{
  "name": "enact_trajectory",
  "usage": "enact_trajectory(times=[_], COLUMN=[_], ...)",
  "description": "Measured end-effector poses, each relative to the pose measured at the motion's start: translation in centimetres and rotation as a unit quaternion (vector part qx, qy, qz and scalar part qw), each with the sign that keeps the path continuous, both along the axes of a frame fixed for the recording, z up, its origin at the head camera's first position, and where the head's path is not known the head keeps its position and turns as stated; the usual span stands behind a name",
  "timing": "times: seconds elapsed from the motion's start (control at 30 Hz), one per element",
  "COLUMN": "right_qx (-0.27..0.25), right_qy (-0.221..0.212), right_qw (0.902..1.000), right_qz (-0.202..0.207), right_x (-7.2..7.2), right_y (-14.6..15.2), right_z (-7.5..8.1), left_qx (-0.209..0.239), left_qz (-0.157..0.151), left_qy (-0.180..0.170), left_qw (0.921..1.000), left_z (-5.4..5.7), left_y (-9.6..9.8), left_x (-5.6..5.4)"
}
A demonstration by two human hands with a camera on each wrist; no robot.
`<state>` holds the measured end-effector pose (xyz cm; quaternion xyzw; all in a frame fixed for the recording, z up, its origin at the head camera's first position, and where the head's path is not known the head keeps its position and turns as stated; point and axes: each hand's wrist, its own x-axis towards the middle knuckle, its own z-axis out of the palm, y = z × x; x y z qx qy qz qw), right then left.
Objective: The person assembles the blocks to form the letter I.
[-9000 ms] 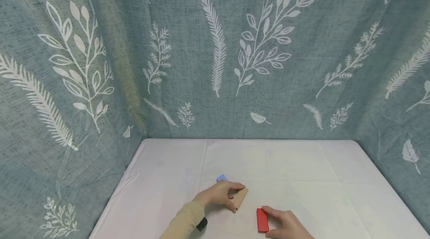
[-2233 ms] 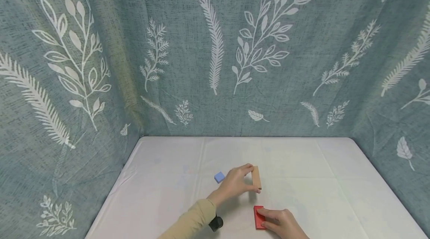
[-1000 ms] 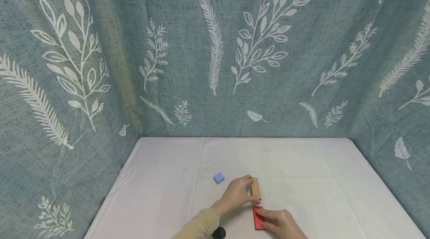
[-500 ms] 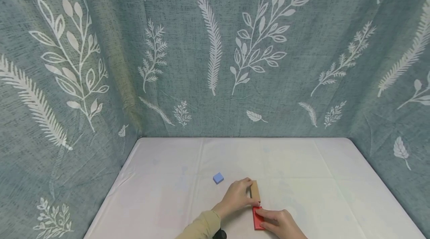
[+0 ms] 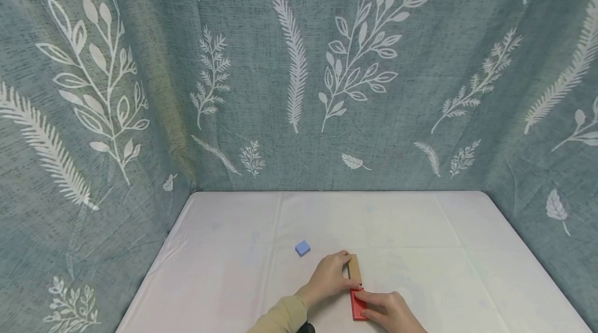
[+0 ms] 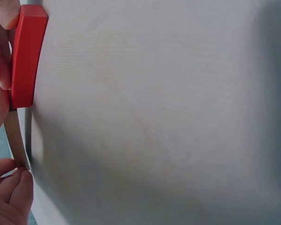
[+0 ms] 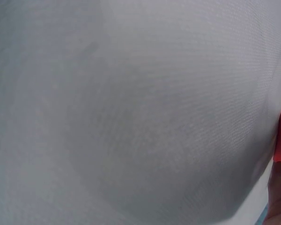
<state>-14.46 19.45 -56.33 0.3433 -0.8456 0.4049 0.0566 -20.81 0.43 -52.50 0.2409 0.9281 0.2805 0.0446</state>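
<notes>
In the head view, my left hand (image 5: 329, 277) grips a long tan wooden block (image 5: 355, 269) by its two ends, thumb at the near end and fingers at the far end. Directly in front of it lies a red rectangular block (image 5: 357, 306) on the white table. My right hand (image 5: 390, 308) pinches the red block from its right side, fingertips partly over its top. The blocks stand nearly end to end; my left thumb hides whether they touch. The left wrist view shows the red block (image 6: 29, 56) with the tan block (image 6: 15, 138) beyond it.
A small blue block (image 5: 302, 248) lies on the table (image 5: 420, 250) to the left, beyond my left hand. Black wrist gear (image 5: 306, 328) shows under the left sleeve. A green leaf-patterned curtain (image 5: 261, 89) surrounds the table's back and sides.
My left hand has carried the tan block rightward, turned it, and brought it back toward the red block. My right fingers have shifted over the red block. The blue block stays put.
</notes>
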Motion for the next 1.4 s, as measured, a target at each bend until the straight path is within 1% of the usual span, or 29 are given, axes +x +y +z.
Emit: enact_trajectory(times=[0.43,0.57,0.63,0.73,0.87,1.0,1.23,1.33,1.4], right_qx=[0.008,0.011,0.012,0.012,0.013,0.013,0.006,0.005,0.006], right_qy=[-0.019,-0.026,-0.027,-0.018,-0.012,-0.020,-0.020,-0.031,-0.037], right_qw=[0.9998,0.9996,0.9996,0.9998,0.9998,0.9997,0.9998,0.9995,0.9993], right_qz=[-0.002,-0.004,-0.004,-0.003,-0.001,-0.002,0.000,-0.002,-0.004], right_x=[0.12,0.13,0.14,0.12,0.09,0.16,0.23,0.30,0.35], right_y=[-0.03,-0.05,-0.07,-0.08,-0.09,-0.12,-0.14,-0.16,-0.19], right_z=[0.17,0.29,0.35,0.36,0.35,0.35,0.38,0.42,0.50], left_qx=[0.011,0.017,0.024,0.028,0.029,0.035,0.037,0.035,0.032], left_qz=[-0.006,-0.011,-0.011,-0.015,-0.019,-0.021,-0.027,-0.027,-0.029], left_qy=[0.007,0.004,-0.004,-0.011,-0.010,-0.013,-0.022,-0.028,-0.026], left_qw=[0.9999,0.9998,0.9996,0.9994,0.9993,0.9991,0.9987,0.9986,0.9987], left_z=[-0.55,-0.65,-0.73,-0.80,-0.90,-1.02,-0.90,-0.82,-0.80], left_y=[-0.09,-0.10,-0.12,-0.20,-0.36,-0.49,-0.64,-0.65,-0.67], left_x=[-0.04,-0.10,-0.10,-0.06,-0.05,-0.04,0.13,0.21,0.22])
